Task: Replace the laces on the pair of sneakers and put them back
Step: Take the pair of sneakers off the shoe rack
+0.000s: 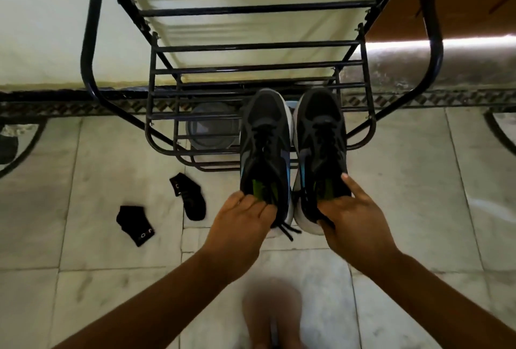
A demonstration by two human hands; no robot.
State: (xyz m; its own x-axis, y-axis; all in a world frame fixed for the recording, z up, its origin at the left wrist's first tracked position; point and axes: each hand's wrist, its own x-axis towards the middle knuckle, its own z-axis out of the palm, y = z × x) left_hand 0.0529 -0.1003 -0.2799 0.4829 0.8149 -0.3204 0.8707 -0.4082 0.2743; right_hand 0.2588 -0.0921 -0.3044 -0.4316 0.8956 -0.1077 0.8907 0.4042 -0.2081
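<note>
A blurred bare foot (272,318) is seen at the bottom edge, on the pale tiled floor (405,181). Above it both forearms are extended. The heel of the left sneaker (265,153) is gripped by the left hand (240,220), fingers curled into the collar. The right sneaker (321,150) is gripped at its heel by the right hand (354,214), thumb laid along the outer collar, fingers wrapped under the heel. The two sneakers are held side by side, nearly touching, toes pointed away, over the front edge of the black metal shoe rack (251,69). Black laces (287,230) are threaded in both; a loose end hangs between the heels. Two black socks (192,196) lie on the floor, left of the sneakers. A round grey object (212,130) is seen under the rack bars. Beyond stands a pale wall (42,27).
</note>
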